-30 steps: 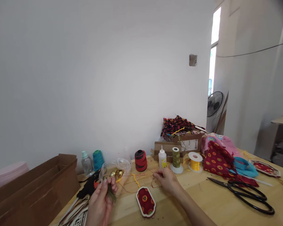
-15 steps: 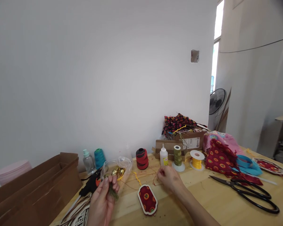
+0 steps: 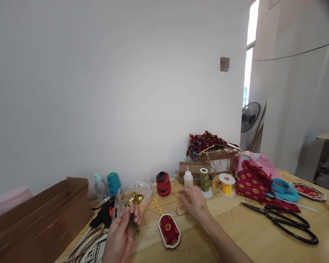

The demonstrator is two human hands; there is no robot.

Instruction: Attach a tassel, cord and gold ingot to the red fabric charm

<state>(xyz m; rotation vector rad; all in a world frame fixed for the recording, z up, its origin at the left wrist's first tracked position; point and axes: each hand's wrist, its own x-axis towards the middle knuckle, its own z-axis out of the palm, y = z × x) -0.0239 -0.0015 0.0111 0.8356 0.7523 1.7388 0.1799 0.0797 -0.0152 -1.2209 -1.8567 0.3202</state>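
Note:
My left hand (image 3: 123,233) is raised low in the view, its fingers closed on a small dark green tassel (image 3: 133,224). Just behind it lies a clear plastic bag (image 3: 133,196) with gold bells inside. My right hand (image 3: 194,204) rests on the wooden table (image 3: 235,233), fingers pinched on a thin red thread (image 3: 177,208). An oval red patterned fabric piece (image 3: 168,231) with a white rim lies between my hands.
Along the wall stand a teal spool (image 3: 113,183), a clear bottle (image 3: 100,188), a red-black spool (image 3: 163,183), a glue bottle (image 3: 188,178), a green spool (image 3: 204,179) and a yellow spool (image 3: 226,184). Black scissors (image 3: 287,221) lie right. A cardboard box (image 3: 35,219) sits left; a glue gun (image 3: 104,214) is beside it.
The view shifted slightly. My right hand slid a little toward the spools with the thread. My left hand stays closed on the tassel near the bag.

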